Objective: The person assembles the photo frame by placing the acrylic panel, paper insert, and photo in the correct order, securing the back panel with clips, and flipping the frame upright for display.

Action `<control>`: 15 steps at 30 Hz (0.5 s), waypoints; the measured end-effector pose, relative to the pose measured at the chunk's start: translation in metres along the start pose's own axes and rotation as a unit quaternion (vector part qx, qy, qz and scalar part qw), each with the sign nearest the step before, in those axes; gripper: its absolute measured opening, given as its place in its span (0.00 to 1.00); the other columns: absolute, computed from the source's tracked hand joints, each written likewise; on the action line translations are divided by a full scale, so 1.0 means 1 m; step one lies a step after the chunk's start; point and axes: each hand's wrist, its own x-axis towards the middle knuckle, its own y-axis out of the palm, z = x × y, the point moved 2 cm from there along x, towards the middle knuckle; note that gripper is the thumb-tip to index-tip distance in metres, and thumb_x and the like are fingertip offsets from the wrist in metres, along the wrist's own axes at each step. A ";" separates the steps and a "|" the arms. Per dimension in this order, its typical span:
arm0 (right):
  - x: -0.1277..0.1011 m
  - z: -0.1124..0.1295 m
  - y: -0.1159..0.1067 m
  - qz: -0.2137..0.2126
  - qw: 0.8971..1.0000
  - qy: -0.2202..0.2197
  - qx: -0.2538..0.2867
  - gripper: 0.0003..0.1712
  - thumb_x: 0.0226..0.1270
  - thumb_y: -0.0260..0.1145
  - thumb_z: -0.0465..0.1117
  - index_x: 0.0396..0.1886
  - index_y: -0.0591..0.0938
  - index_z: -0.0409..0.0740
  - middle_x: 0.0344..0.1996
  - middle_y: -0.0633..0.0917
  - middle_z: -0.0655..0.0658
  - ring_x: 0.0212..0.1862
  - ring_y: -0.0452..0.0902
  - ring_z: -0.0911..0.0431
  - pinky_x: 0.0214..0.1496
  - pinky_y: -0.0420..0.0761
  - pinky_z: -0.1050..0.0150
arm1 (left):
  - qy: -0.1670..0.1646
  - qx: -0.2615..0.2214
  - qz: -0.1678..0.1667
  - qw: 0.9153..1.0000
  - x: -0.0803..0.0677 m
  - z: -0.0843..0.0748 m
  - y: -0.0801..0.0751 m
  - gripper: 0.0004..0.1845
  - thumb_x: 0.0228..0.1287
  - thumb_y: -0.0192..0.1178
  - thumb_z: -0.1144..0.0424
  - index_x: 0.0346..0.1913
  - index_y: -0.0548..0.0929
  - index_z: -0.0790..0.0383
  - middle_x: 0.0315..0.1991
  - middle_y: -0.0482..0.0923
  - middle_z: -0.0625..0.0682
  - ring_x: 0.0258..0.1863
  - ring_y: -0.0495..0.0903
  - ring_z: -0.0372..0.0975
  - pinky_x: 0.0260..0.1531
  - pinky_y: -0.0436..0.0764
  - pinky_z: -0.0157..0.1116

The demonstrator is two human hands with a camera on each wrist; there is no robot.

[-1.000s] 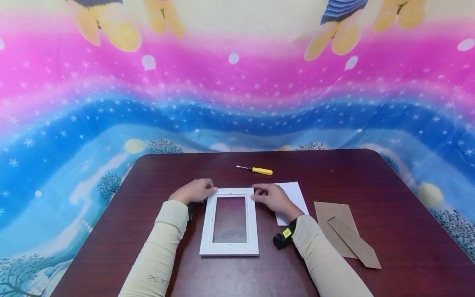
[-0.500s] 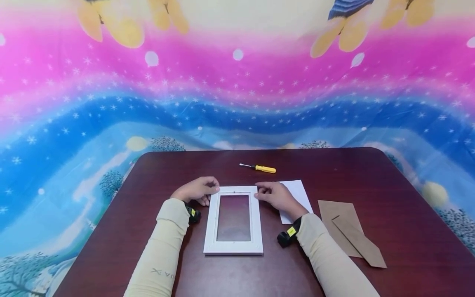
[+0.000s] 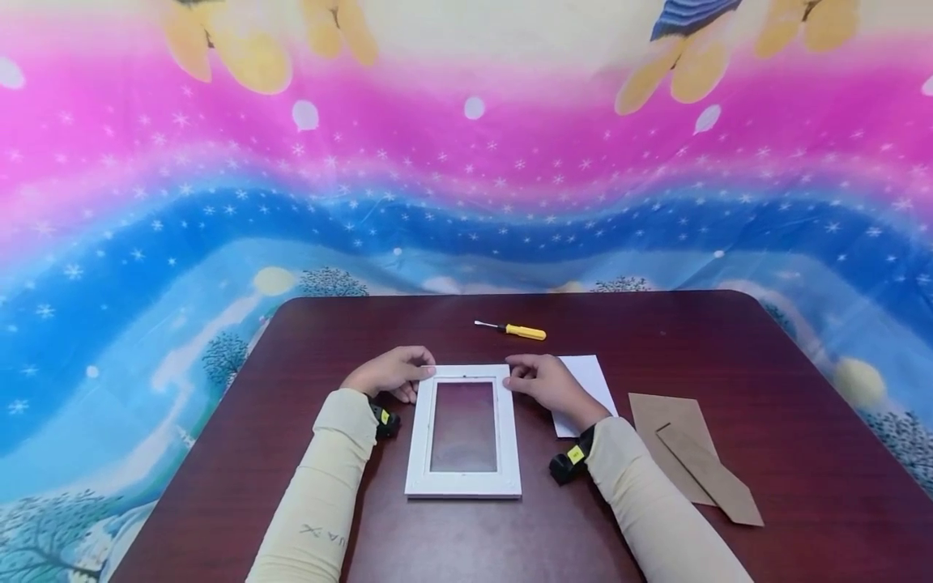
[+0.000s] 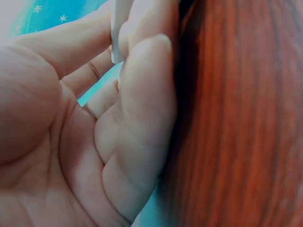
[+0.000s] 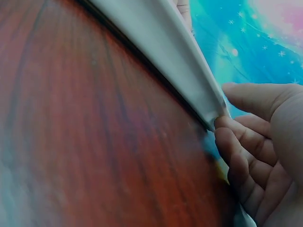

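A white picture frame (image 3: 462,484) with a see-through pane (image 3: 463,427) lies lengthwise before me, its far end between my two hands. At its far left corner my left hand (image 3: 386,372) pinches the edge, thumb on top. In the left wrist view a strip of the white frame (image 4: 116,35) shows between thumb and fingers, the lower fingers curled close to the tabletop. My right hand (image 3: 548,385) pinches the far right corner. The right wrist view has the thumb above the frame's side (image 5: 165,52) and the index fingertip under its corner.
Beyond the frame lies a yellow-handled screwdriver (image 3: 523,332). A white sheet (image 3: 589,380) sits partly behind my right hand. Farther right is a brown backing board (image 3: 666,405) with an angled stand leg (image 3: 717,478) across it. A patterned cloth (image 3: 466,202) hangs behind the dark table (image 3: 240,502).
The head view has shifted slightly, so everything appears a little farther right. My left wrist has turned slightly, bringing its black camera into sight. Both hands keep their hold on the picture frame's corners.
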 end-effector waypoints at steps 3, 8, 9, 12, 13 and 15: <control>-0.002 0.003 -0.004 -0.003 1.000 -0.005 0.004 0.29 0.63 0.70 0.51 0.61 0.79 0.45 0.31 0.83 0.53 0.29 0.75 0.53 0.29 0.74 0.59 | -0.004 0.000 -0.002 1.000 -0.001 -0.001 0.001 0.09 0.72 0.58 0.59 0.48 0.77 0.59 0.25 0.74 0.58 0.16 0.78 0.44 0.20 0.81 0.39; -0.003 0.010 -0.010 -0.011 1.000 -0.007 0.005 0.29 0.65 0.69 0.51 0.62 0.78 0.43 0.30 0.83 0.52 0.28 0.75 0.53 0.28 0.74 0.58 | -0.007 -0.003 -0.002 1.000 -0.001 -0.001 0.000 0.09 0.71 0.59 0.58 0.47 0.77 0.59 0.27 0.75 0.57 0.17 0.79 0.44 0.21 0.81 0.40; -0.004 0.011 -0.011 -0.012 1.000 -0.006 0.006 0.30 0.64 0.69 0.51 0.62 0.78 0.43 0.30 0.83 0.52 0.29 0.76 0.53 0.28 0.75 0.58 | -0.009 -0.004 -0.002 1.000 -0.001 -0.001 0.000 0.09 0.71 0.59 0.58 0.47 0.77 0.59 0.28 0.75 0.57 0.18 0.79 0.44 0.21 0.82 0.40; -0.007 0.014 -0.015 -0.014 1.000 -0.003 0.006 0.30 0.64 0.70 0.50 0.63 0.78 0.42 0.31 0.83 0.52 0.30 0.77 0.52 0.28 0.75 0.58 | -0.014 -0.006 -0.002 1.000 -0.001 -0.002 0.001 0.10 0.71 0.59 0.57 0.47 0.77 0.59 0.29 0.76 0.57 0.18 0.79 0.44 0.22 0.82 0.40; -0.008 0.015 -0.016 -0.014 1.000 -0.004 0.005 0.30 0.65 0.69 0.49 0.63 0.77 0.42 0.32 0.83 0.51 0.31 0.77 0.51 0.28 0.76 0.58 | -0.015 -0.004 -0.004 1.000 -0.001 -0.002 0.002 0.09 0.71 0.59 0.57 0.47 0.77 0.59 0.29 0.76 0.57 0.18 0.79 0.44 0.22 0.82 0.40; -0.010 0.018 -0.019 -0.015 1.000 -0.009 -0.001 0.29 0.65 0.69 0.49 0.63 0.77 0.41 0.33 0.84 0.51 0.32 0.77 0.51 0.29 0.76 0.57 | -0.015 0.000 -0.008 1.000 -0.001 -0.003 0.003 0.09 0.71 0.59 0.57 0.47 0.77 0.58 0.29 0.76 0.58 0.18 0.79 0.44 0.21 0.82 0.40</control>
